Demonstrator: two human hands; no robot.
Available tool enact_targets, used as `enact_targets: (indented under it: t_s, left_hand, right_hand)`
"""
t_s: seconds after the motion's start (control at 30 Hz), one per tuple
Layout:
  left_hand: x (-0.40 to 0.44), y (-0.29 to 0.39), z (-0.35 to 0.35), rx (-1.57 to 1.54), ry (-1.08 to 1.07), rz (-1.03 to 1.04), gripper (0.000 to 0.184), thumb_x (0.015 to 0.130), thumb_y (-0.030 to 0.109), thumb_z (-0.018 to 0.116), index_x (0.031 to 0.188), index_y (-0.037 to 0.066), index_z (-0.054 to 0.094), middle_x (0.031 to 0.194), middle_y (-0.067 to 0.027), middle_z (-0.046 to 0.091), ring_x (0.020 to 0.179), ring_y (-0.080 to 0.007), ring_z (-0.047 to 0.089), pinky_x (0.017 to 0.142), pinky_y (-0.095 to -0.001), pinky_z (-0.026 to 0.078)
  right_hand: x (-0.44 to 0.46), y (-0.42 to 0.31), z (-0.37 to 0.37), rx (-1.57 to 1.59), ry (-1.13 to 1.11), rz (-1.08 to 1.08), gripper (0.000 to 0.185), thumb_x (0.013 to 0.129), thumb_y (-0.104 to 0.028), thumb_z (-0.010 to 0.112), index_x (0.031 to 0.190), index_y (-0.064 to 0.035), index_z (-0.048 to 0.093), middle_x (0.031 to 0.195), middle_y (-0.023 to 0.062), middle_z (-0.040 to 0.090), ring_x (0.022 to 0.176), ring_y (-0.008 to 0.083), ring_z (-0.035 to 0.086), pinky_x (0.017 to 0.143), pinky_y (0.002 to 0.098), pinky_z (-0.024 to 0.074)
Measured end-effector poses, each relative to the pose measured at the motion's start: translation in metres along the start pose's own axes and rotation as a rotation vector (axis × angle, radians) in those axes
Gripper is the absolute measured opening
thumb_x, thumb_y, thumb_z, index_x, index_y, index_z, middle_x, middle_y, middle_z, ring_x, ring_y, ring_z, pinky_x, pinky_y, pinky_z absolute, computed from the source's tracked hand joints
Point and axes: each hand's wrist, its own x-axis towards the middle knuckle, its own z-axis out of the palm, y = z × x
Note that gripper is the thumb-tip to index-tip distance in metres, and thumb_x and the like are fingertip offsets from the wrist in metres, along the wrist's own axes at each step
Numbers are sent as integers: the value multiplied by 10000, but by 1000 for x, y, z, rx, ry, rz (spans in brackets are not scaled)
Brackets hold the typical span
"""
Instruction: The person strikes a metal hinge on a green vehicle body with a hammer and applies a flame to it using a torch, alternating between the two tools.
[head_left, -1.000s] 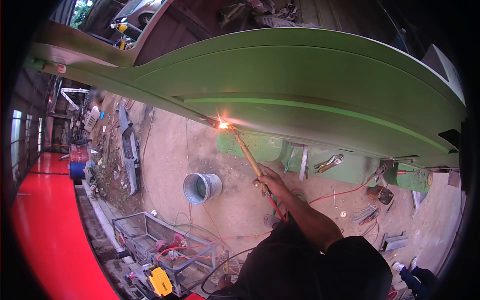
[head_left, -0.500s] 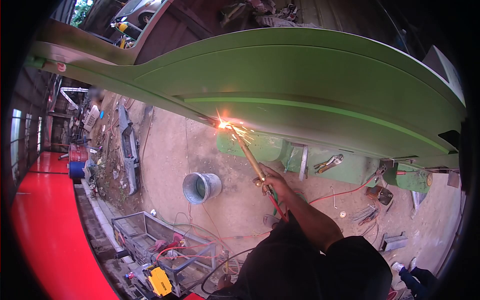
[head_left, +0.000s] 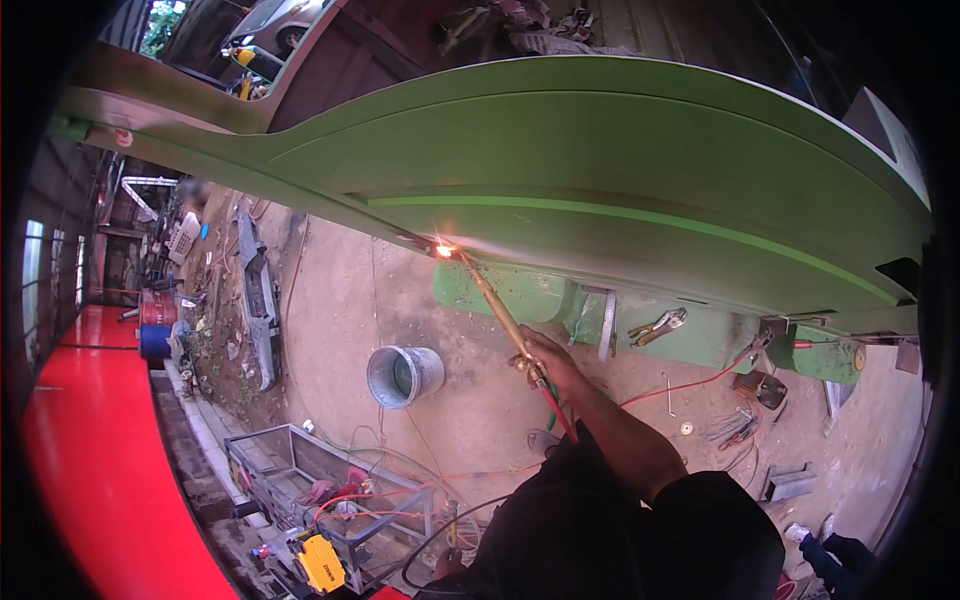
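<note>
My right hand (head_left: 550,365) is wrapped round the brass handle of a gas torch (head_left: 505,318). Red and green hoses run back from the torch beneath my forearm. Its tip points up and left to a small bright flame (head_left: 445,251) at the lower edge of a large green car body panel (head_left: 600,150). Low in the view, beside my dark shirt, a bit of what looks like my left hand (head_left: 449,563) shows; its fingers are too unclear to read.
A grey bucket (head_left: 405,377) stands on the concrete floor. Locking pliers (head_left: 658,327) lie on a green ledge below the panel. A metal frame cart (head_left: 330,480) with hoses and a yellow box (head_left: 320,562) is at lower left. Another person's feet (head_left: 810,530) show at lower right.
The spray of orange sparks at the torch tip has died down to a small bright glow. The torch and my right hand have hardly moved.
</note>
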Motion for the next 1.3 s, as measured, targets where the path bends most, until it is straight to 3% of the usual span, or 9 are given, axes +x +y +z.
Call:
enact_targets:
  t_s: [0.33,0.4,0.53,0.6,0.7,0.8,0.87,1.17,1.3]
  left_hand:
    - [-2,8,-3,-21,131,16,346,774,282,709,1046,67,709,1038,-231,674,924,-416,667,790,-489,542]
    - [1,6,-3,-26,103,36,347,782,282,705,1046,57,705,1040,-237,671,929,-419,665,796,-489,540]
    - [3,-12,6,-103,-9,-15,367,806,289,693,1061,25,683,1040,-271,659,958,-451,648,834,-503,525]
    - [4,-2,-7,-98,-90,13,372,819,293,687,1067,16,676,1041,-283,654,970,-462,641,848,-504,520]
    - [5,13,-16,-87,9,-17,368,830,288,677,1074,13,668,1042,-298,647,986,-470,633,863,-504,513]
    - [3,-8,3,-56,-56,35,354,829,273,673,1068,12,670,1042,-289,651,983,-463,637,856,-499,518]
    - [1,-11,12,-127,5,-69,329,834,254,660,1056,11,675,1036,-273,660,961,-451,646,835,-509,522]
    - [0,-3,11,-87,121,-58,280,812,225,668,1025,43,681,1013,-257,667,918,-444,654,790,-507,532]
    - [0,-9,14,-24,60,11,268,795,210,672,1011,50,680,1008,-252,668,903,-442,657,773,-504,536]
  right_hand:
    - [1,0,-1,-65,14,-3,590,1010,-298,475,1519,-72,280,974,179,673,702,161,652,466,261,511]
    - [2,3,2,-11,71,-10,579,996,-315,529,1494,-85,344,879,96,669,481,102,525,445,245,469]
    - [1,1,2,-32,71,-10,583,994,-322,539,1492,-85,351,868,90,667,482,96,518,446,244,464]
    - [1,-1,0,-120,39,-7,591,1012,-328,504,1511,-80,306,926,128,678,627,115,612,455,242,489]
    - [0,1,7,-107,101,-20,590,991,-333,556,1489,-83,360,854,78,662,481,89,516,445,247,466]
    - [-6,-7,15,-132,114,-6,596,992,-341,560,1490,-81,357,851,76,656,478,88,515,446,249,473]
    - [-4,-5,14,-127,107,-12,597,993,-342,559,1489,-80,357,853,76,653,483,87,518,447,249,476]
    - [-6,-7,14,-92,97,-2,598,991,-337,556,1490,-74,355,859,76,648,496,86,517,445,248,471]
    - [-4,-6,13,-110,93,-11,592,989,-321,557,1492,-80,356,842,69,646,495,87,516,442,248,468]
